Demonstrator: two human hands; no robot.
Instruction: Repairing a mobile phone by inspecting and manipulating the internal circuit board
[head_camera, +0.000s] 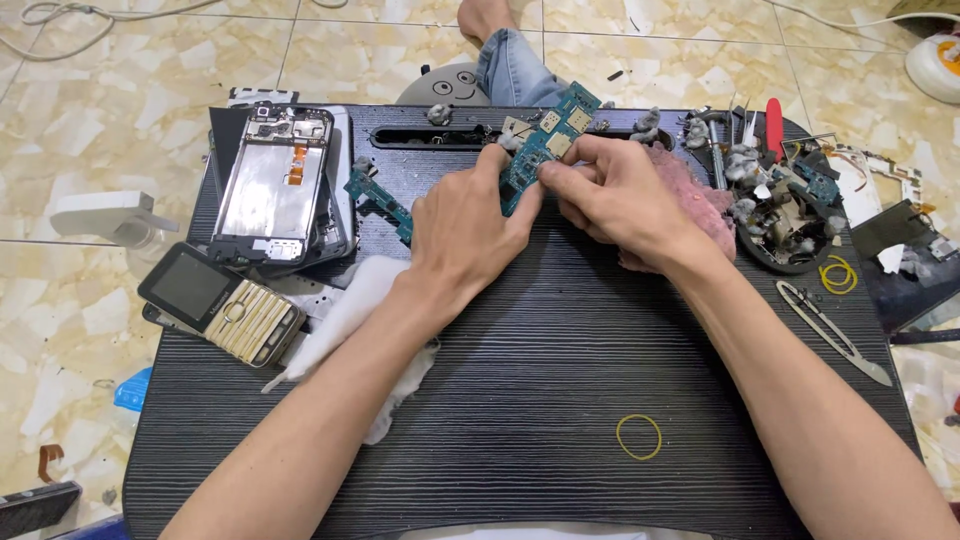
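Observation:
A blue-green circuit board with gold metal shields is held tilted above the far middle of the black ridged lap table. My left hand grips its lower end. My right hand pinches the board's middle edge with thumb and fingers. A smaller piece of blue-green board lies flat just left of my left hand. A wad of white cotton lies under my left forearm.
An opened phone frame lies at the far left, and a gold keypad phone sits nearer. A pink cloth, a round dish of parts, tweezers, a red-handled tool, thread snips and yellow rubber bands lie to the right.

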